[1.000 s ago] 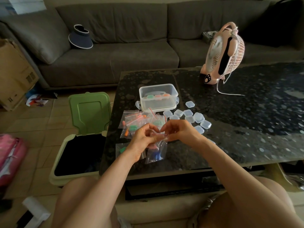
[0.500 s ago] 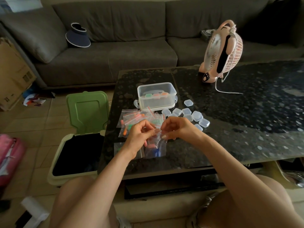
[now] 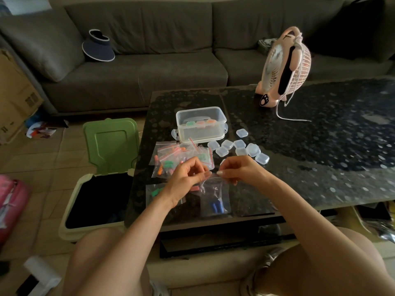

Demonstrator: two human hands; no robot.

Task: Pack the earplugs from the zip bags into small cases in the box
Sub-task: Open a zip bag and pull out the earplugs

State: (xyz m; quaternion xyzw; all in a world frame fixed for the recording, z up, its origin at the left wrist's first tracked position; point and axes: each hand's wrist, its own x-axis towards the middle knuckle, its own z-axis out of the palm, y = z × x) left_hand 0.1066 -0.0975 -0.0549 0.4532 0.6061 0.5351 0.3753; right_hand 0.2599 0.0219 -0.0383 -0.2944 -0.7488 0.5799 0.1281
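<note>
Head view: closest to me I see two bare knees, and both arms reach out over them to the dark table (image 3: pixel 320 157). The left hand (image 3: pixel 188 178) and the right hand (image 3: pixel 241 170) are close together above the near part of the table. Each one pinches the top edge of a clear bag (image 3: pixel 214 199) with thumb and finger, the left hand on the left end and the right hand on the right end. The bag hangs down from them, and blue plugs (image 3: pixel 216 207) sit at its bottom. I cannot tell if the top of the bag is open.

Just behind the hands a bag pile (image 3: pixel 181 154) lies on the table, with orange, green and pink plugs inside. Right of the pile is a bunch of small clear cases (image 3: pixel 239 149). Behind the pile stands the clear box (image 3: pixel 201 122), with no lid on top. It has a green, a pink and an orange case in a row inside.

On the floor left of the table is a bin (image 3: pixel 70 210) with its green lid (image 3: pixel 111 144) flipped up.

Farther back on the table stands a pink fan (image 3: pixel 284 69). Past the table is a grey sofa (image 3: pixel 149 71) with a dark hat (image 3: pixel 98 49) on it.
</note>
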